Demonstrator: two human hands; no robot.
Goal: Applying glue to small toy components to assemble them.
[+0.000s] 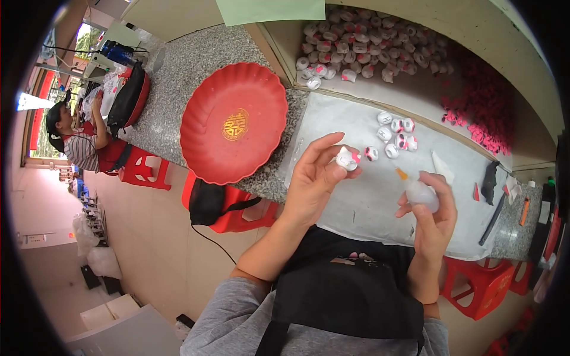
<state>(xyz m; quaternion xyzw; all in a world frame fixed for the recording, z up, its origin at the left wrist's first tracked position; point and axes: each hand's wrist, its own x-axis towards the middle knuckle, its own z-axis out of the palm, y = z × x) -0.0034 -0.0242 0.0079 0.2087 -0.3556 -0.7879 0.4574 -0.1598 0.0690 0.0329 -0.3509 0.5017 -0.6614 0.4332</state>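
Observation:
My left hand point(313, 187) pinches a small white figurine head point(344, 160) with a pink piece on it, between thumb and fingers above the paper-covered worktop. My right hand point(434, 219) is wrapped around a small translucent squeeze bottle point(421, 197). The bottle's orange nozzle point(401, 174) points up and left toward the figurine head, with a gap between them. Beyond my hands, several similar white pieces point(385, 117) lie grouped on the white paper point(368, 204), some with pink and black parts. One of them point(371, 153) sits just right of the held figurine head.
A big red scalloped tray point(205, 118) stands to the left on the speckled counter point(169, 95). The back shelf holds heaped white pieces point(356, 41) and pink pieces point(487, 113). Scraps and a dark stick point(491, 222) lie at right. Another person point(83, 139) works far left; red stools point(481, 288) stand below.

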